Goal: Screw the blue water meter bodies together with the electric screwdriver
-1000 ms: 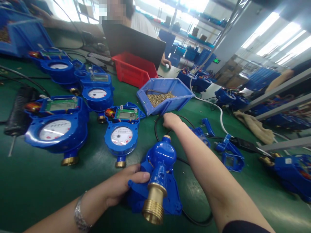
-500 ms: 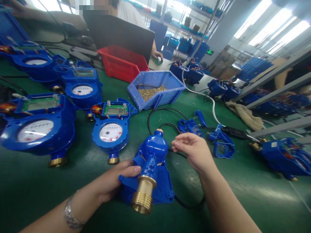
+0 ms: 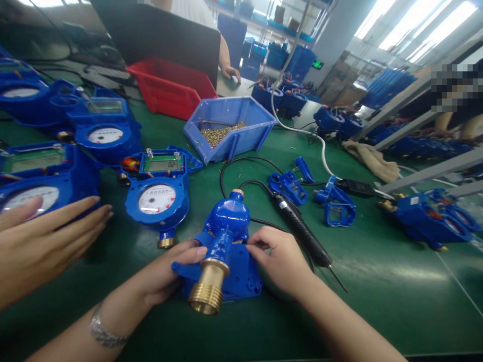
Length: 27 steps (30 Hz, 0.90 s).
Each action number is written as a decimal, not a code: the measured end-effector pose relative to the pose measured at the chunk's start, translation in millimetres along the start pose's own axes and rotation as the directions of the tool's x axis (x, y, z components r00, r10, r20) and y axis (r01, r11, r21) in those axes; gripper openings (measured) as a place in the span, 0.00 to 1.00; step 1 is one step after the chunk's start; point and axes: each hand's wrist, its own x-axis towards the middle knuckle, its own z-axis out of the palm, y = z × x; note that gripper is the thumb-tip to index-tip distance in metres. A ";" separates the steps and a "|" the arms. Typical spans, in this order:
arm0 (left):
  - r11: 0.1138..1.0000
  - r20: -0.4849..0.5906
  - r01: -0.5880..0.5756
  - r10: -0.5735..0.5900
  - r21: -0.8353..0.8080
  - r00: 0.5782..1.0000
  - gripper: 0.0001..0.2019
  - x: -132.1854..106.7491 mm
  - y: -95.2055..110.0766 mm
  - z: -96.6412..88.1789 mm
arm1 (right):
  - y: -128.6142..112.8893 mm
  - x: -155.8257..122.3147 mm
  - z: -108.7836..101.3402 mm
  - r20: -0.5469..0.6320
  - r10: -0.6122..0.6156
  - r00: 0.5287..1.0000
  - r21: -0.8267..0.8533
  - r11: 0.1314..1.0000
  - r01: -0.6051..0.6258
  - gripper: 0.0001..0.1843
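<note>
A blue water meter point(image 3: 231, 218) lies face down on the green table, its brass threaded end point(image 3: 207, 296) pointing toward me. My left hand point(image 3: 175, 269) grips its blue housing from the left, thumb on top. On the other side, my right hand point(image 3: 277, 256) is closed in a pinch, fingertips against the housing beside the meter's round body. The small screw in that pinch is hidden by the fingers now. Just right of this hand lies a black electric screwdriver point(image 3: 302, 226), its bit pointing to the lower right.
Another person's hand point(image 3: 56, 236) reaches in over a meter at left. A face-up meter point(image 3: 156, 198) stands nearby. Behind are a blue bin point(image 3: 241, 143) of small brass screws and a red bin point(image 3: 166, 93). Blue brackets point(image 3: 337, 206), cables and more meters point(image 3: 430, 216) lie right.
My right hand has moved down and left, from beside the meter onto its housing. The other person's hand has entered at left. The screwdriver is uncovered. The camera view has shifted slightly.
</note>
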 end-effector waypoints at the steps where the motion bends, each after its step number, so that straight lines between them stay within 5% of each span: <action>1: 1.000 0.006 0.004 -0.004 0.004 1.000 0.06 -0.3 0.3 0.2 | -0.1 -0.5 1.0 0.002 -0.024 1.000 -0.039 0.999 0.024 0.05; 13: 0.997 0.024 0.016 -0.018 0.075 1.000 0.01 1.0 2.3 -2.9 | -7.4 -0.9 -8.9 0.175 -0.141 0.974 -0.241 0.954 0.181 0.09; 16: 0.996 0.009 0.014 -0.015 0.083 1.000 0.01 0.6 2.4 -1.1 | -9.4 -5.7 -22.4 0.071 -0.054 0.996 -0.119 0.991 0.062 0.07; 20: 0.998 -0.024 0.014 -0.013 0.056 1.000 0.05 0.8 -0.5 -1.3 | -10.7 -26.9 -26.8 0.015 0.129 0.992 0.258 0.958 -0.129 0.05; 27: 0.999 -0.051 -0.001 0.003 0.039 0.999 0.07 4.5 -5.0 -6.8 | -9.6 -55.1 0.5 -0.149 -0.050 0.988 0.204 0.976 0.081 0.05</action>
